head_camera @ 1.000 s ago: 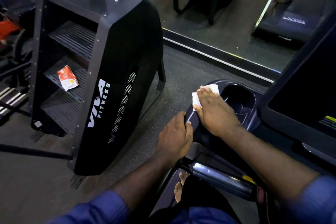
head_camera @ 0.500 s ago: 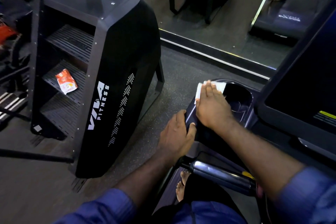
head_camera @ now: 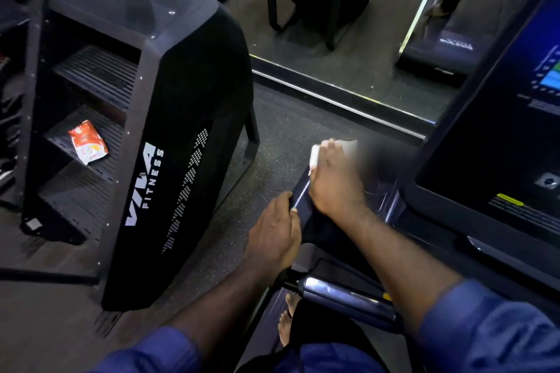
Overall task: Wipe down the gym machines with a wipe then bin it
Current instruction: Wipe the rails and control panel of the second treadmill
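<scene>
Right hand (head_camera: 336,188): fingers (head_camera: 330,157) flat and nearly straight, pressing the white wipe (head_camera: 316,154) onto the far end of the glossy dark console wing (head_camera: 301,191). The wipe's edge shows left of and beyond the fingertips; this area is motion-blurred. Left hand (head_camera: 272,236): fingers curled over the wing's near left edge, thumb on top, gripping it. Screen (head_camera: 500,136) to the right. Chrome handlebar (head_camera: 342,297) nearer. Left, on the floor (head_camera: 288,130): black VIVA FITNESS machine (head_camera: 188,118), orange packet (head_camera: 88,144) on one step.
</scene>
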`<action>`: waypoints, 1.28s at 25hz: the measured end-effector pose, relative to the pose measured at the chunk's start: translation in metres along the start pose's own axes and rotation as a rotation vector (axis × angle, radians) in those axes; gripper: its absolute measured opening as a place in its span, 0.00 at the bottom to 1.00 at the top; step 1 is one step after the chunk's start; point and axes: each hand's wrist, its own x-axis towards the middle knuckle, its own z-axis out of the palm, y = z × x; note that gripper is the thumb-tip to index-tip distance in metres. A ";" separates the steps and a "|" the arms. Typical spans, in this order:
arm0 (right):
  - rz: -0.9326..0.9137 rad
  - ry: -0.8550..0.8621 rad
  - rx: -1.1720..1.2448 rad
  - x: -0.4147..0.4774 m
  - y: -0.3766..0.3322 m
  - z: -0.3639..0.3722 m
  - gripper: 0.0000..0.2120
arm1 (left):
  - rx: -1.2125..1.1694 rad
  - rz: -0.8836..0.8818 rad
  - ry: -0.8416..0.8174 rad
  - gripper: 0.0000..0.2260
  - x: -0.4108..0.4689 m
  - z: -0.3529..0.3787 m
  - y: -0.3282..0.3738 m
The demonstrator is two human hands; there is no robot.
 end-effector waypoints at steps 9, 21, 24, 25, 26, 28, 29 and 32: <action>-0.495 -0.126 -0.132 -0.099 0.064 0.000 0.32 | 0.097 0.082 -0.063 0.30 -0.002 0.001 0.006; -0.071 -0.220 -0.061 -0.090 0.034 -0.020 0.37 | 0.297 0.060 -0.078 0.26 0.012 0.004 0.024; -0.011 -0.247 0.049 -0.067 0.029 -0.011 0.38 | 0.299 0.069 -0.042 0.23 0.015 0.012 0.036; 0.028 -0.214 0.050 -0.057 0.028 -0.006 0.40 | 0.301 0.076 -0.030 0.23 0.015 0.013 0.036; 0.075 -0.179 0.056 -0.049 0.028 -0.001 0.41 | 0.292 0.072 -0.031 0.25 0.016 0.014 0.035; 0.152 -0.122 0.128 -0.038 0.028 0.004 0.42 | 0.292 0.075 -0.062 0.30 0.019 0.014 0.032; 0.147 -0.093 0.138 -0.038 0.028 0.006 0.42 | 0.298 0.076 -0.058 0.31 0.019 0.014 0.032; 0.006 -0.058 0.082 -0.057 0.032 0.005 0.43 | 0.306 0.082 -0.008 0.28 0.017 0.014 0.037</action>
